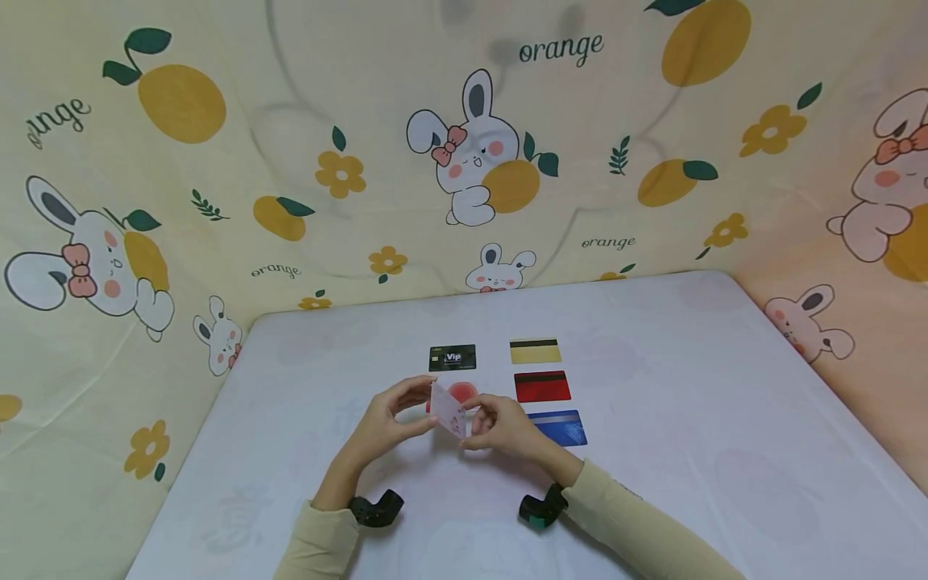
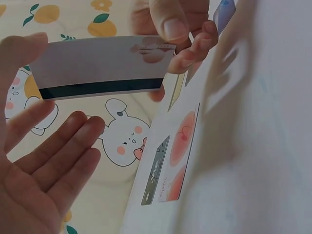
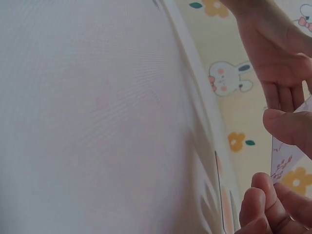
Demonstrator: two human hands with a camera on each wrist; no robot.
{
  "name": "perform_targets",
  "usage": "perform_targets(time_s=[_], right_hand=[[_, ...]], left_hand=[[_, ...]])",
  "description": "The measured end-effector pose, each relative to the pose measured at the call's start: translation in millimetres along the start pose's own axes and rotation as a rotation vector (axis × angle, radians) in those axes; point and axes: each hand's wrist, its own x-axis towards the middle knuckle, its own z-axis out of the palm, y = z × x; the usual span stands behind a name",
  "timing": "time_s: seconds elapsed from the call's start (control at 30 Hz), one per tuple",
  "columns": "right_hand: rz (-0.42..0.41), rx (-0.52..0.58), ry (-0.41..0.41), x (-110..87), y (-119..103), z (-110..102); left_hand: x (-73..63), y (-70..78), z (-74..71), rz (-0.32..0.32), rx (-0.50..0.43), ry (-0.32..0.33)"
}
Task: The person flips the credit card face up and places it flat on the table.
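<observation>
Both hands hold one pale pinkish card [image 1: 447, 411] tilted above the table. In the left wrist view its face shows a dark magnetic stripe and a faint pink print. The left hand [image 1: 387, 420] pinches one end between thumb and index finger, its other fingers spread below. The right hand [image 1: 509, 427] pinches the opposite end, with its other fingers curled. Under the held card lies a white card with red circles [image 1: 462, 391], partly hidden in the head view. A black Vip card [image 1: 462, 366] lies just behind it.
To the right, a gold card [image 1: 535, 353], a red card [image 1: 542, 387] and a blue card [image 1: 565, 427] form a column, the blue one partly covered by the right hand. Black wrist devices [image 1: 377, 510] sit on both wrists. A printed curtain [image 1: 406, 48] surrounds the white table [image 1: 689, 387].
</observation>
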Motion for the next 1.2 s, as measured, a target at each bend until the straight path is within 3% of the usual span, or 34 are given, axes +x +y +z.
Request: perform_targets(time_s=[0.27, 0.73, 1.2], right_hand=[[0.038, -0.01, 0.002, -1.9, -1, -2], [0.068, -0.043, 0.039, -4.5, 0, -5], [0.095, -0.009, 0.03, -5.6, -2, -8]], left_hand=[[-2.4, -0.4, -5.3, -0.013, 0.007, -0.022], [-3.6, -8.0, -11.4, 0.031, 0.053, -0.047], [-6.9, -12.2, -15.7, -0.018, 0.119, -0.052]])
